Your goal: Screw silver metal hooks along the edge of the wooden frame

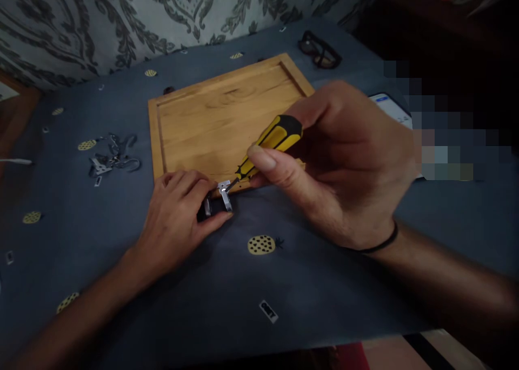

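My right hand [344,164] grips a screwdriver [279,134] with a yellow and black handle between thumb and fingers. Its shaft slants down to the left, and the tip meets a small shiny metal bracket [226,196]. That bracket lies at the near edge of a wooden tray [153,129] with a raised rim. My left hand [174,207] is closed around the bracket, fingers above on the wood and thumb below. Whether a screw sits under the tip is too small to tell.
Several loose metal hooks and brackets [115,156] lie in a heap to the left. Black-framed glasses [320,51] rest behind the tray at the right. A phone [391,110] is partly behind my right hand. A patterned wall [170,13] bounds the table's back.
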`<state>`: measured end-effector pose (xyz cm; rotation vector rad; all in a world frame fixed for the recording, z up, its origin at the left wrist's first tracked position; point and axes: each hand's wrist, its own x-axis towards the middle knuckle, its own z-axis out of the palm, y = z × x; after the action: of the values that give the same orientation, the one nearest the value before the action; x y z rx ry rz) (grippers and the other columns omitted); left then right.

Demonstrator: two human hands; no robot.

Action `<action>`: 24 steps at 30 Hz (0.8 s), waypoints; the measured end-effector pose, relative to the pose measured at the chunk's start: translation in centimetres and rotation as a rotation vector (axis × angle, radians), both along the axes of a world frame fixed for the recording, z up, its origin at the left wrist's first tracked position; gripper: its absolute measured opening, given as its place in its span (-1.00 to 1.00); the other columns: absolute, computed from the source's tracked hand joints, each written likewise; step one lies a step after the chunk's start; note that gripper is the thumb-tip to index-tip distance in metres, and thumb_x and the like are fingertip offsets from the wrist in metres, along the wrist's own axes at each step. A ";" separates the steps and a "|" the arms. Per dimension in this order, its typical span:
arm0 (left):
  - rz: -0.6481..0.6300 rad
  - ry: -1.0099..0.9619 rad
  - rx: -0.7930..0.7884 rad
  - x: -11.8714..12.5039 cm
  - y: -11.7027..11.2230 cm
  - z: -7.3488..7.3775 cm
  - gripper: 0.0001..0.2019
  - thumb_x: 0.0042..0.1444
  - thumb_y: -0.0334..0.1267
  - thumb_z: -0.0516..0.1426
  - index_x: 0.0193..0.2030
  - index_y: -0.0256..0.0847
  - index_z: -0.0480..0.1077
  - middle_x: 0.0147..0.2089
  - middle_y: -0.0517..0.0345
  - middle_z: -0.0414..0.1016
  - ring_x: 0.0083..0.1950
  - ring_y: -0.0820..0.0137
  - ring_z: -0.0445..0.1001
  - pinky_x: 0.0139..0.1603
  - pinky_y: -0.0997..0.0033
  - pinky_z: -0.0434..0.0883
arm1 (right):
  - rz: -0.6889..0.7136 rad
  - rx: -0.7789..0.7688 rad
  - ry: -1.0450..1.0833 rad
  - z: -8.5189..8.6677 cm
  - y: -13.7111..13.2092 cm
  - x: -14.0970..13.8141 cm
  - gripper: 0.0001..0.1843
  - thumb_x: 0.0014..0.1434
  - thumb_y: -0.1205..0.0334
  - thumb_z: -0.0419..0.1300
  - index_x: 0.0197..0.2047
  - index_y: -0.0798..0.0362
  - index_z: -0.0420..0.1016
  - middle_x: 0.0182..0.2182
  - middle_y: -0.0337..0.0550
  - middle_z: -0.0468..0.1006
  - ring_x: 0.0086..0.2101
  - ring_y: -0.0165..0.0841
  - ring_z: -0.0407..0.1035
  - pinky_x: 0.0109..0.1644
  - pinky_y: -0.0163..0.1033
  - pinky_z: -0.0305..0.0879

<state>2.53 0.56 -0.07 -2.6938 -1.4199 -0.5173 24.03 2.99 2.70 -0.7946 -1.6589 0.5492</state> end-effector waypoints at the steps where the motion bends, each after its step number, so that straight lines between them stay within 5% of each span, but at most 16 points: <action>1: 0.005 -0.001 -0.002 0.0 0.0 0.0 -0.74 0.24 -0.04 0.26 -0.09 -0.17 0.50 -0.16 0.06 0.58 -0.10 0.14 0.55 -0.07 0.10 0.38 | 0.012 -0.017 0.006 0.0 0.0 0.0 -0.69 0.22 0.13 0.36 -0.35 -0.06 0.28 -0.40 -0.33 0.48 -0.51 -0.45 0.38 -0.45 -0.27 0.32; 13: 0.003 0.017 -0.002 0.0 0.0 0.0 -0.74 0.27 -0.05 0.23 -0.10 -0.20 0.50 -0.10 0.00 0.59 -0.11 0.13 0.55 -0.06 0.07 0.40 | 0.063 -0.007 -0.029 -0.1 -0.2 0.3 -0.66 0.15 0.05 0.44 -0.32 -0.06 0.34 -0.39 -0.34 0.39 -0.43 -0.47 0.32 -0.38 -0.32 0.30; 20: 0.024 0.026 -0.008 0.0 0.0 -0.1 -0.74 0.25 -0.06 0.23 -0.09 -0.20 0.51 -0.09 -0.01 0.58 -0.07 0.09 0.55 -0.04 0.04 0.41 | 0.210 -0.126 0.039 0.7 -0.4 0.2 -0.78 0.27 0.02 0.32 -0.12 -0.05 0.51 -0.13 -0.26 0.59 -0.27 -0.43 0.54 -0.32 -0.36 0.51; 24: 0.023 0.016 -0.008 0.0 0.0 -0.2 -0.76 0.24 -0.07 0.24 -0.10 -0.19 0.52 -0.11 0.01 0.58 -0.08 0.10 0.55 -0.03 0.03 0.42 | 0.284 -0.090 -0.021 0.9 -0.3 0.5 -0.83 0.30 0.14 0.31 -0.09 0.01 0.55 -0.14 -0.29 0.63 -0.35 -0.53 0.55 -0.27 -0.41 0.52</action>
<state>2.49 0.55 -0.26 -2.6779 -1.4509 -0.4880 24.48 2.68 3.58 -0.6334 -1.7890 0.8203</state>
